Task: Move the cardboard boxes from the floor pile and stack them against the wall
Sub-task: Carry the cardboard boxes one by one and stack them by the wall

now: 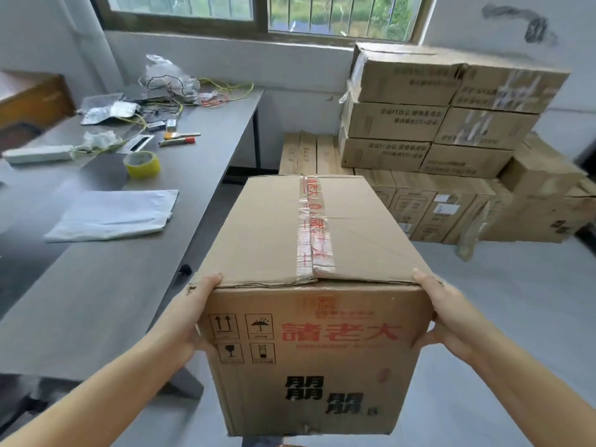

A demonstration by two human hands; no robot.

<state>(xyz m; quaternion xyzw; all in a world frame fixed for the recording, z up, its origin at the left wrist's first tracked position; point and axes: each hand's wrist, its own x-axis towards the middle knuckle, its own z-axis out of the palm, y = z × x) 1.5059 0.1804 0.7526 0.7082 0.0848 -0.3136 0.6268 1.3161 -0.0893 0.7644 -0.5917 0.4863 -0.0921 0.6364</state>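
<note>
held item: cardboard box [309, 285], brown, centre of view and nearest the camera, carried clear of the floor with its long axis running toward 12 o'clock. top flaps are sealed by a strip of clear tape with red print; the near face carries red characters, four handling symbols and black characters lower down.

left hand [193, 314]: at 9 o'clock of the box, palm against its left side near the upper near corner, thumb on the near face; grip grasping the box.

right hand [448, 317]: at 3 o'clock of the box, palm against its right side, thumb curled onto the near face; grip grasping the box.

stacked boxes [445, 124]: at 1 o'clock, against the white wall below the window [258, 14]; three tiers of flat cartons on a lower row of upright cartons, print blurred. more cartons stand beside them at 3 o'clock.

desk [96, 285]: grey, from 7 to 11 o'clock, just beside the held box. on it: a yellow tape roll [142, 164] at 10 o'clock; a white folded sheet [113, 214] nearer; a white power strip [38, 153]; red and orange pens [179, 139]; tangled wires [180, 91] and foil bags at the far end.

floor [516, 317]: pale grey, at 4 o'clock.
</note>
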